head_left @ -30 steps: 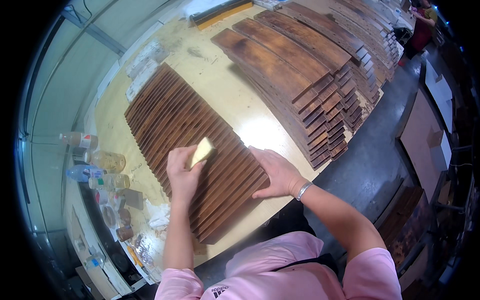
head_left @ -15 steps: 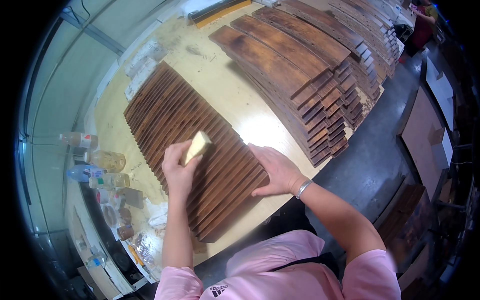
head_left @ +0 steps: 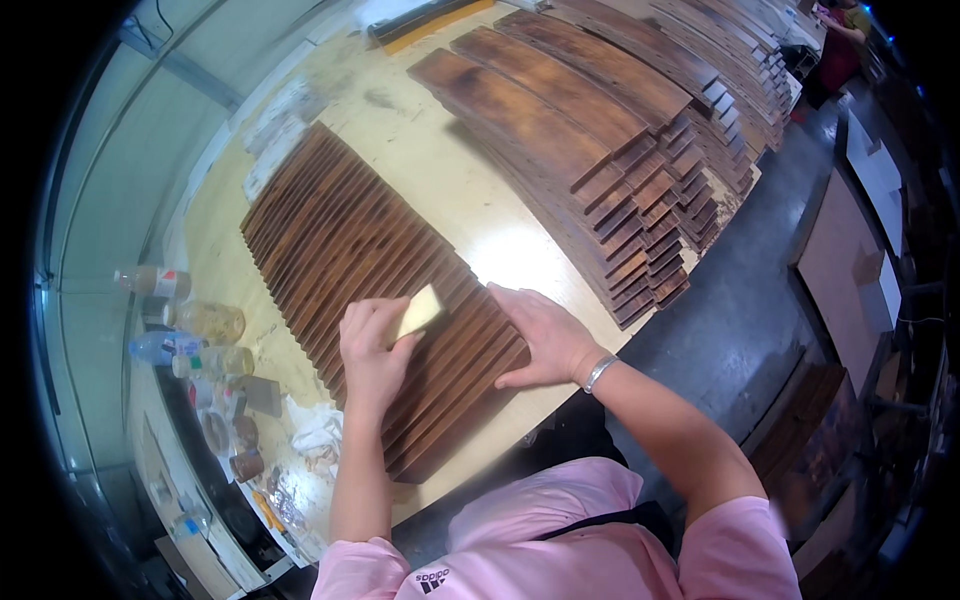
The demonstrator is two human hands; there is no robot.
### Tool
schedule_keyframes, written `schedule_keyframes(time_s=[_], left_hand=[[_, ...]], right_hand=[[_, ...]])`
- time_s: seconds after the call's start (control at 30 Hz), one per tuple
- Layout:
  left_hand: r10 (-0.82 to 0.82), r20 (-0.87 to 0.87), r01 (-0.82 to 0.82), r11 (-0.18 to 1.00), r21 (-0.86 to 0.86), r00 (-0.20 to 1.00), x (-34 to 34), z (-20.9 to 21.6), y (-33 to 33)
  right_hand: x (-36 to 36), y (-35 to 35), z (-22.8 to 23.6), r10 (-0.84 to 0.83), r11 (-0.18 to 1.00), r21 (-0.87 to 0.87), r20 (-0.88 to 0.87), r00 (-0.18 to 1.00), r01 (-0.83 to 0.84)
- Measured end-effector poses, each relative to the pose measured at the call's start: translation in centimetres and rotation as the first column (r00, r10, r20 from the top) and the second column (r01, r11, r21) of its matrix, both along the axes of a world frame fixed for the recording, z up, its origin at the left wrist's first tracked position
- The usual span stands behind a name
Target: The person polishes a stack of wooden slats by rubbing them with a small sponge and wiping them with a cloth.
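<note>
My left hand [head_left: 374,350] is closed round a pale yellow sponge block [head_left: 420,310], held over the right part of a row of brown wooden slats [head_left: 335,215]. The slats lie closely side by side on the pale tabletop, their edges forming ridges, with dark, glossy stain patches. Whether the sponge touches them is hard to tell. My right hand [head_left: 548,338], with a silver bracelet at the wrist, rests against the right ends of the near slats. Its fingers are stretched forward and the thumb is spread apart.
Stacks of stained boards [head_left: 560,110] fill the table's far right. Several bottles and jars [head_left: 208,322] stand along the left edge beside crumpled white tissue [head_left: 316,432]. An orange-and-black long box [head_left: 430,25] lies at the back. Another person [head_left: 840,50] is at the far right.
My left hand has moved rightward across the slats with the sponge, which is now tilted differently. My right hand keeps its place at the slat ends. The view has shifted slightly.
</note>
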State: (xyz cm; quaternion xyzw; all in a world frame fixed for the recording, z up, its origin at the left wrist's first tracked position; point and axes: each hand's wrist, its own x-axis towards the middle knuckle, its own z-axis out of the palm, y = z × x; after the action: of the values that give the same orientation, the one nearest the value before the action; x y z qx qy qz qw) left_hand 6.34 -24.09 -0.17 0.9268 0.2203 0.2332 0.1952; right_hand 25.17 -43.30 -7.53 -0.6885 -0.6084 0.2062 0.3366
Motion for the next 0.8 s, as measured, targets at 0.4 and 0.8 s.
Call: schedule_keyframes(time_s=[0.4, 0.8], left_hand=[[0.031, 0.004, -0.031, 0.999, -0.029, 1.000, 1.0, -0.9, 0.5], [0.608, -0.043, -0.608, 0.783, -0.126, 0.792, -23.7, -0.2, 2.3]], right_hand=[[-0.2, 0.2, 0.4, 0.001, 1.000, 0.004, 0.010, 1.000, -0.001], [-0.5, 0.2, 1.1, -0.042, 0.995, -0.087, -0.008, 0.999, 0.041]])
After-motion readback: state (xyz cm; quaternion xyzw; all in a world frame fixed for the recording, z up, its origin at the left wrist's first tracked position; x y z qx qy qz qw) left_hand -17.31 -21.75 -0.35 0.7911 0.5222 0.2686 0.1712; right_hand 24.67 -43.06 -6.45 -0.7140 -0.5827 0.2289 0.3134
